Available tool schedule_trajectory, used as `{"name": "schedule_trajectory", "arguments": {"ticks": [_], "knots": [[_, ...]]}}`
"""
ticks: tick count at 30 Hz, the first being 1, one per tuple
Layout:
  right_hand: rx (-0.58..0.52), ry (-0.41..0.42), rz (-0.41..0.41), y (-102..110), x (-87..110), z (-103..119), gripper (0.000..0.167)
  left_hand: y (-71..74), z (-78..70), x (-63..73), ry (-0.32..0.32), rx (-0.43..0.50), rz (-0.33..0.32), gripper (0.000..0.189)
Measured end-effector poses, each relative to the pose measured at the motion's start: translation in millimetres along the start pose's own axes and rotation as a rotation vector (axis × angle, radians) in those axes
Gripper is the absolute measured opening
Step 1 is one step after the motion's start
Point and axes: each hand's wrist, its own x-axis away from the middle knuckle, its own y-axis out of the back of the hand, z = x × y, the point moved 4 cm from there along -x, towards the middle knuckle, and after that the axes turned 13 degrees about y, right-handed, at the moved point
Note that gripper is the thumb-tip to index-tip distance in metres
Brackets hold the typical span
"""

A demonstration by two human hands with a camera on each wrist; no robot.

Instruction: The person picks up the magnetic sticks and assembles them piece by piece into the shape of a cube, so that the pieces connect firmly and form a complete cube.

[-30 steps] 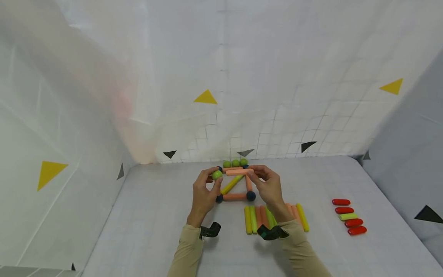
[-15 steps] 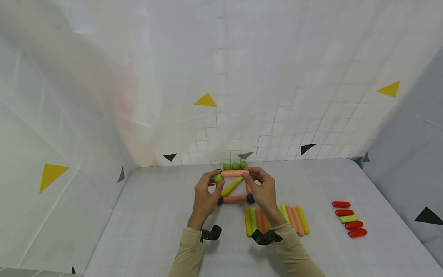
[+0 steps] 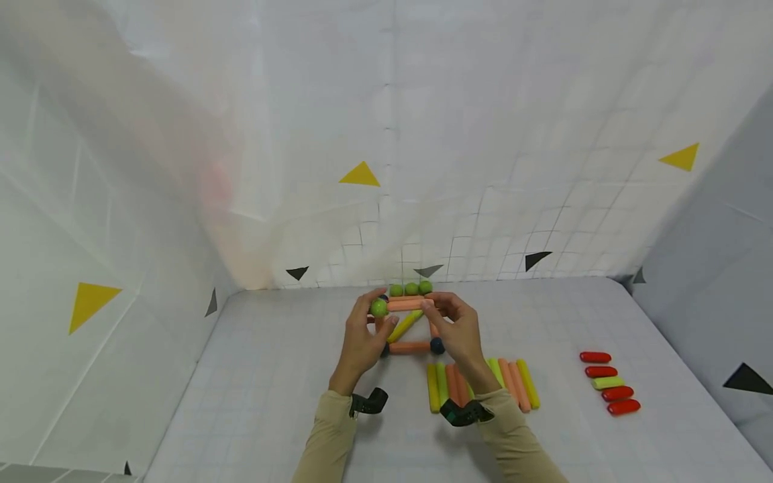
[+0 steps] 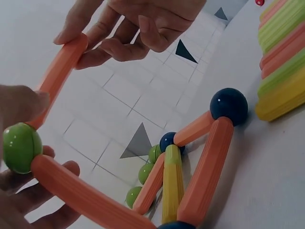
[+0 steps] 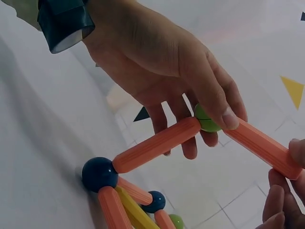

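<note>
My left hand (image 3: 361, 342) holds a green ball (image 3: 379, 308) with its thumb and fingers around it. The ball tops a raised orange rod (image 4: 90, 193) that rises from a dark blue ball (image 5: 99, 174). My right hand (image 3: 457, 332) pinches the far end of a second orange rod (image 3: 406, 305), whose other end meets the green ball. Below lies a square frame on the table: orange rods (image 3: 409, 347), dark blue balls (image 3: 437, 345) at its corners and a yellow rod (image 3: 403, 327) set diagonally. My hands partly hide its left and right sides.
Behind the frame, several green balls (image 3: 411, 289) stand in a row. Yellow, green and orange rods (image 3: 519, 384) lie side by side near my right forearm. Farther right are red pieces (image 3: 617, 392) and one short green rod (image 3: 607, 382). A white wall (image 3: 362, 228) stands behind the table.
My right hand has moved left with the orange rod, closing the gap to the green ball. My left thumb has shifted down off the ball's front, which now shows more fully.
</note>
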Motion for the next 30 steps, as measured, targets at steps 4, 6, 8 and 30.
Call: {"name": "schedule_trajectory", "arguments": {"ticks": [4,6,8,30], "knots": [[0.001,-0.037,0.073,2,-2.3,-2,0.035,-1.0,0.6,-3.8,-0.002,0.004,0.018,0.035],[0.007,-0.055,0.111,5,-6.1,-4,0.038,-0.9,1.3,-5.1,-0.008,0.001,0.015,0.028],[0.023,-0.078,0.120,12,-13.4,-10,0.043,-0.8,2.1,-5.9,-0.017,-0.003,0.008,0.026],[0.537,-0.064,0.661,-7,-109.8,-102,0.050,-1.2,-0.2,-2.9,-0.016,0.007,0.035,0.026]]}}
